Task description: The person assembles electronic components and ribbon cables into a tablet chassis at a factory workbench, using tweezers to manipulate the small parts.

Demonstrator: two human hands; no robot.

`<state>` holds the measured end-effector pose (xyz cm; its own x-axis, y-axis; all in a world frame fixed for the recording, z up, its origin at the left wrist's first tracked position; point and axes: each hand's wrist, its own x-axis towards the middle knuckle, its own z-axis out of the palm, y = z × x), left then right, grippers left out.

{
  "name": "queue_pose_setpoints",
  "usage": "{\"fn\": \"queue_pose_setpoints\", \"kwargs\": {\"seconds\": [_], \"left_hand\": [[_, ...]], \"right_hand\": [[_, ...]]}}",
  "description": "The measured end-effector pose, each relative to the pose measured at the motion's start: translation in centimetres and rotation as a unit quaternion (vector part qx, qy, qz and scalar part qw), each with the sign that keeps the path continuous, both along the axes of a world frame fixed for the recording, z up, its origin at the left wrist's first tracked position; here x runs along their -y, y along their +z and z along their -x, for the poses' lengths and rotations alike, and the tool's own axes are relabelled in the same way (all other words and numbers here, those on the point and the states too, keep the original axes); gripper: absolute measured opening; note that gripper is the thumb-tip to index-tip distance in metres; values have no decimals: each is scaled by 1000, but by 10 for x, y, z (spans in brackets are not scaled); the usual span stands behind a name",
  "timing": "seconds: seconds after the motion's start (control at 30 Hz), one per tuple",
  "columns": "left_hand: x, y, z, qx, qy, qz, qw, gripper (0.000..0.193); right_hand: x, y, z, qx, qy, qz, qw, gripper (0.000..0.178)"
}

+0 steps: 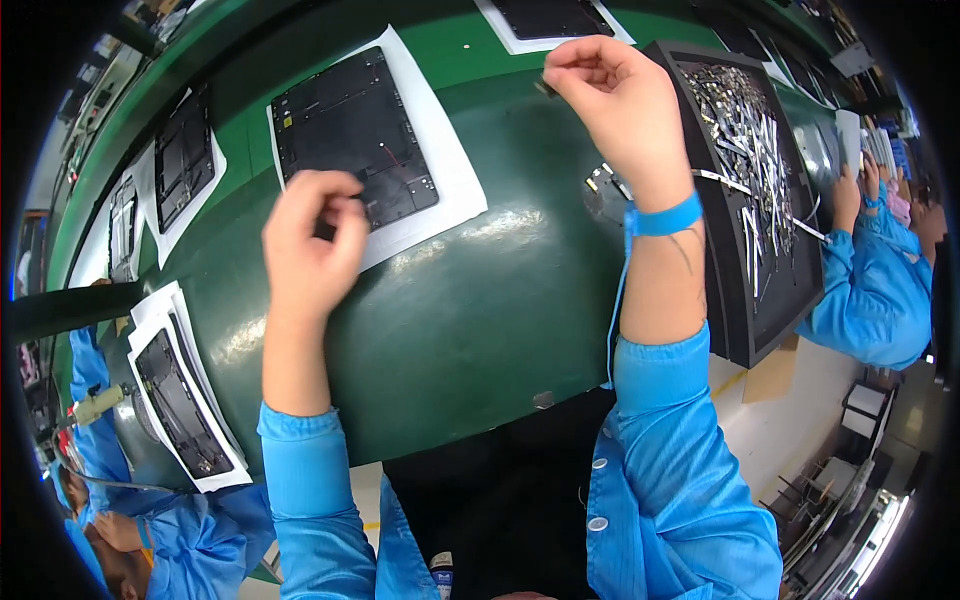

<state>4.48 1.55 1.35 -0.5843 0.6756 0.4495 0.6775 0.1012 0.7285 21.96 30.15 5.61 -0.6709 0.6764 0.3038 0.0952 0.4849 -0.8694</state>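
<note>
A flat black device panel (345, 125) with small connectors and a thin red wire lies on a white sheet (455, 180). Over the panel's near left corner is my left hand (312, 235), its fingers curled toward the thumb; whatever they grip, if anything, is hidden. My right hand (625, 110) is raised to the right of the panel, with thumb and forefinger pinched on a small dark piece (545, 88). A blue wrist strap (665, 218) with a cord circles my right wrist. Below that hand, several small metallic strips (606, 185) lie on the green bench (470, 310).
A black tray (735, 325) full of silvery strips stands to the right. More black panels on white sheets sit at left (185, 160) and far side (550, 18). A panel stack (185, 400) lies near left. Co-workers in blue sleeves (875, 290) are on both sides.
</note>
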Motion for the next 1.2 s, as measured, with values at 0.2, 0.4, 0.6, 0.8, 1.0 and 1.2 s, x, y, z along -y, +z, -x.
{"fn": "queue_pose_setpoints", "kwargs": {"seconds": [0.2,0.4,0.6,0.8,1.0,1.2], "left_hand": [[-14,-10,-11,271,-14,78,959,13],[-1,-14,11,465,-118,-13,877,26],[0,-9,11,482,-149,-66,861,33],[-1,-19,13,462,-124,-41,877,24],[-2,-22,16,463,-87,-52,880,7],[-6,-24,16,495,-61,-123,858,7]], "right_hand": [[73,-17,41,-140,47,-184,972,9],[113,-33,49,-98,150,-16,984,11],[114,-49,55,-134,172,106,970,15],[113,-47,53,-87,199,1,976,17],[103,-42,53,-40,123,5,992,14],[100,-64,60,22,72,-180,981,17]]}}
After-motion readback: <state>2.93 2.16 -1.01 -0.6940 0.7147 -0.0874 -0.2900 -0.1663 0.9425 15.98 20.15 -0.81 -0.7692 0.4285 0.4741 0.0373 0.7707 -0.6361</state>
